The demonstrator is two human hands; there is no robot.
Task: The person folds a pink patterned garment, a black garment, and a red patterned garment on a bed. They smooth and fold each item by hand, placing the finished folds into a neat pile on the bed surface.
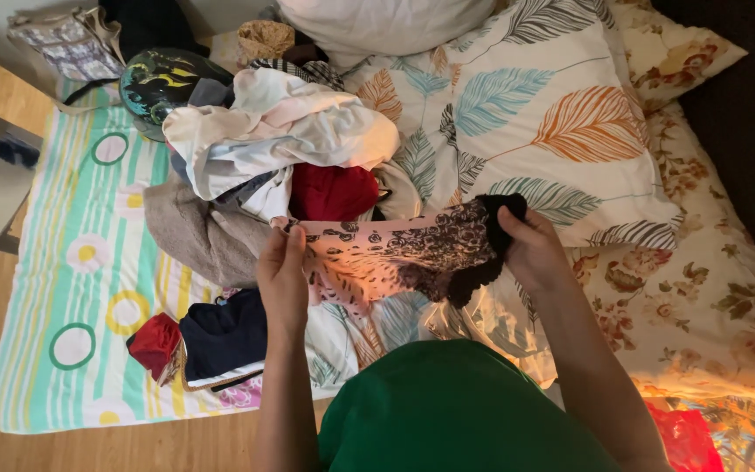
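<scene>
Lit softly and evenly, daylight-like, with warm orange light streaking across the cloth between the fingers and pooling low, right of the right hand. Darkest far beyond the right fingers, top corner. Soft shadow beneath both hands. Sharp near the fingers; slightly stretched toward the edges. No glare.

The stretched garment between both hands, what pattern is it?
Pink garment with black floral print and black lace edge, head view.

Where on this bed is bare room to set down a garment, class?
Free: the striped sheet left of the heaped clothes, and the leaf-print pillow beyond the right hand. Crowded: the middle, under the patterned garment both hands hold, left hand included.
</scene>
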